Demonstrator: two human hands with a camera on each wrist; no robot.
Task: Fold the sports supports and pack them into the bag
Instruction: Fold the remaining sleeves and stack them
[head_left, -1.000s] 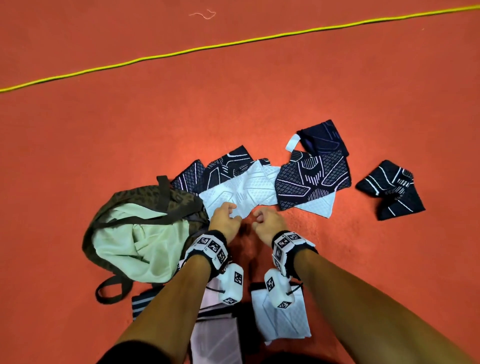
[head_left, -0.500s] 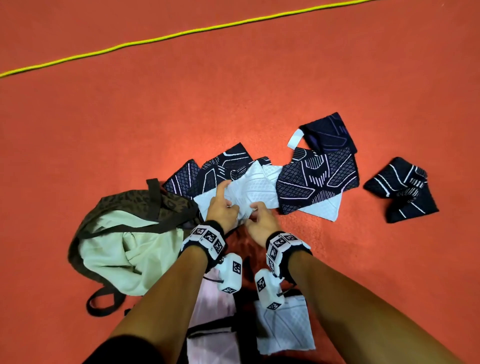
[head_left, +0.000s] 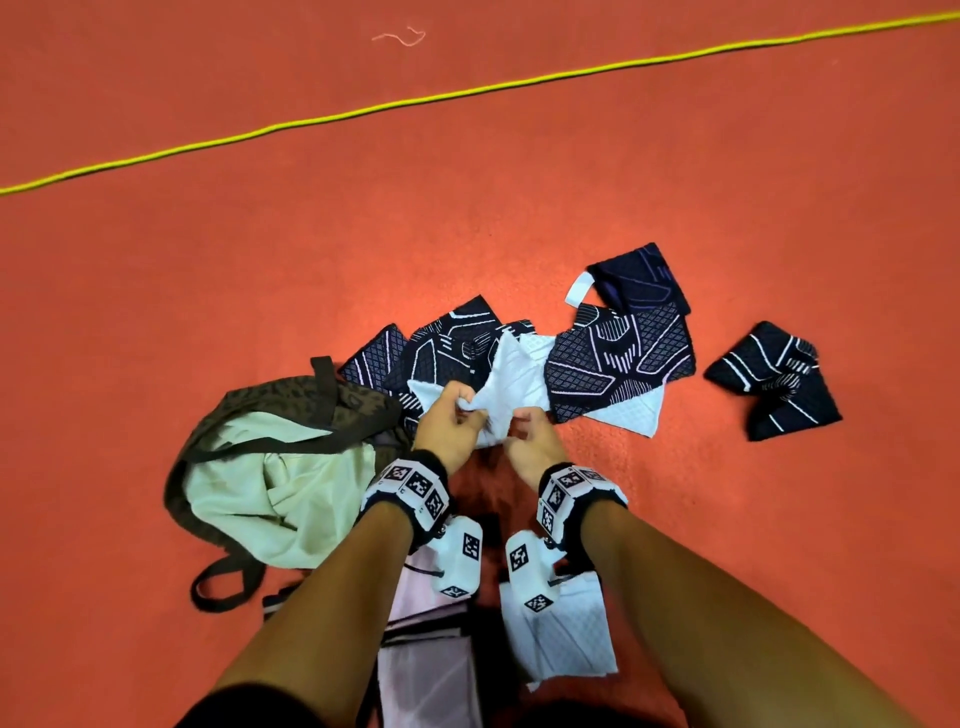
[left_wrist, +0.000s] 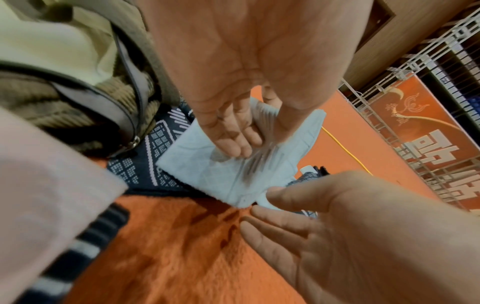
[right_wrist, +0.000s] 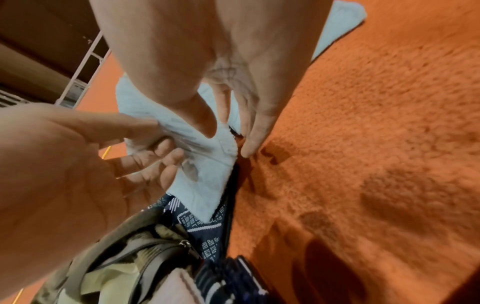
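Observation:
A white knit support (head_left: 519, 371) lies among dark navy patterned supports (head_left: 618, 364) on the red floor. My left hand (head_left: 457, 415) grips its near left part, fingers curled into the bunched cloth (left_wrist: 233, 174), thumb on top. Close to the right, my right hand (head_left: 519, 421) pinches the near corner between thumb (right_wrist: 200, 119) and forefinger. The near edge is lifted and creased between the hands. The olive bag (head_left: 291, 400) lies open to the left, its pale green lining (head_left: 270, 493) showing.
A folded navy support (head_left: 774, 379) lies apart at the right. Another white support (head_left: 566, 634) and pink and striped cloth (head_left: 431, 675) lie near my arms. A yellow rope (head_left: 467, 93) crosses the far floor. A wire rack (left_wrist: 415, 102) stands beyond.
Both hands have taken hold of the white support's near edge and drawn it up. It lay flat a second ago and is now bunched between them.

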